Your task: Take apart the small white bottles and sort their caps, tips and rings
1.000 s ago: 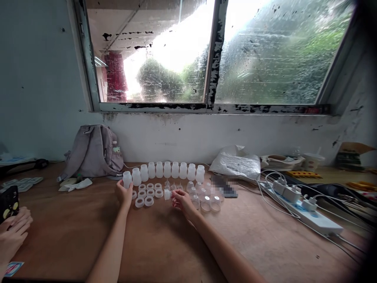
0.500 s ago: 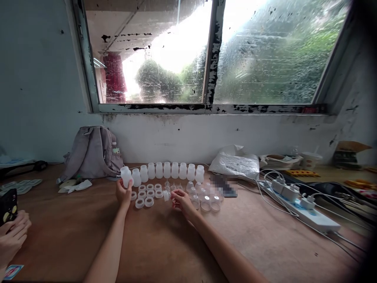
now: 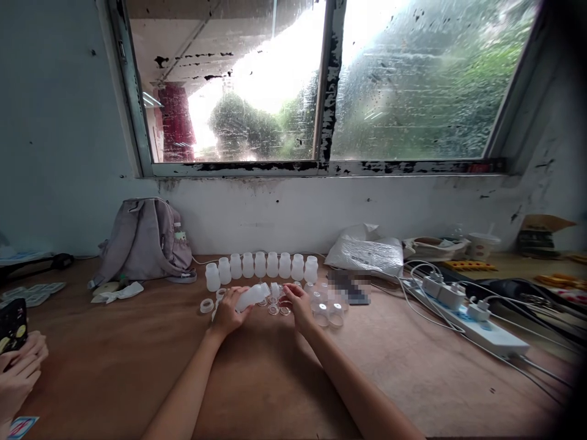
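My left hand (image 3: 232, 311) is wrapped round a frosted baby bottle (image 3: 252, 296), tilted on its side with its mouth pointing right. Just off that mouth, my right hand (image 3: 297, 304) pinches a clear bottle nipple with a white screw ring (image 3: 275, 289) around it. Whether ring and bottle touch, I cannot tell. Behind my hands several more frosted bottles (image 3: 260, 265) stand upright in a row. Loose white rings (image 3: 206, 305) lie left, partly hidden by my left hand. Clear nipples (image 3: 273, 309) lie between my hands, and clear dome caps (image 3: 321, 315) sit beyond my right hand.
A grey backpack (image 3: 144, 241) leans on the wall at left, with a tissue (image 3: 118, 293) before it. At right are a silver bag (image 3: 367, 252), a blurred dark phone-like slab (image 3: 360, 297) and a power strip (image 3: 486, 333) with cables. Another person's hands (image 3: 22, 366) hold a phone at far left.
My left hand has lifted the bottle from the row's left end, bringing it right, nearer me, and tipping it. My right hand has moved slightly right and up with the nipple and ring.
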Available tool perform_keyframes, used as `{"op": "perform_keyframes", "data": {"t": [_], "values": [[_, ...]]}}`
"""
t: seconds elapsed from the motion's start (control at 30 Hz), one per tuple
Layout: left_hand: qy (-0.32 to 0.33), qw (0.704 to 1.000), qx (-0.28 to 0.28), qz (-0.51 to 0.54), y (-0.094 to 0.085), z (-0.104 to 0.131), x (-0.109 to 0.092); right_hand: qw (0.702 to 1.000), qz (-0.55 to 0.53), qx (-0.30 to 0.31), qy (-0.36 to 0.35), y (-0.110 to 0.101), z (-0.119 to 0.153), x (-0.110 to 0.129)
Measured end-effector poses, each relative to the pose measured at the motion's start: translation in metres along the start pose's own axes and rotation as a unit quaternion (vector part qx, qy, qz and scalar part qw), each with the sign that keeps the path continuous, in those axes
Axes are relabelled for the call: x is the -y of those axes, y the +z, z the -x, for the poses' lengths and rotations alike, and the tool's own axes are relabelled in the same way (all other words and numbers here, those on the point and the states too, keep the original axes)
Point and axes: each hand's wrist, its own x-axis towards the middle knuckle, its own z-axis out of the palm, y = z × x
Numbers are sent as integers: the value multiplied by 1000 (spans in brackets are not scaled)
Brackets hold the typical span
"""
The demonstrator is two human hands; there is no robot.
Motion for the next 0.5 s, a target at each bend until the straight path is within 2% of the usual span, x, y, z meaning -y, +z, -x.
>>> {"op": "perform_keyframes", "data": {"t": [0.07, 0.13, 0.23, 0.3, 0.4, 0.5], "values": [[-18, 1000, 3, 25, 1, 0, 0, 1000, 6, 1, -11, 0, 1, 2], [-67, 995, -13, 75, 4, 0, 1, 1000, 20, 11, -13, 3, 3, 5], [-169, 968, -65, 174, 9, -1, 3, 999, 30, 19, -7, 7, 7, 8], [-211, 949, -74, 222, 10, -1, 4, 999, 27, 15, -9, 8, 7, 9], [-234, 937, -53, 253, 8, -2, 3, 999, 20, 4, -25, 7, 5, 8], [-228, 937, -40, 263, 7, -3, 1, 999, 17, 0, -34, 4, 2, 7]]}}
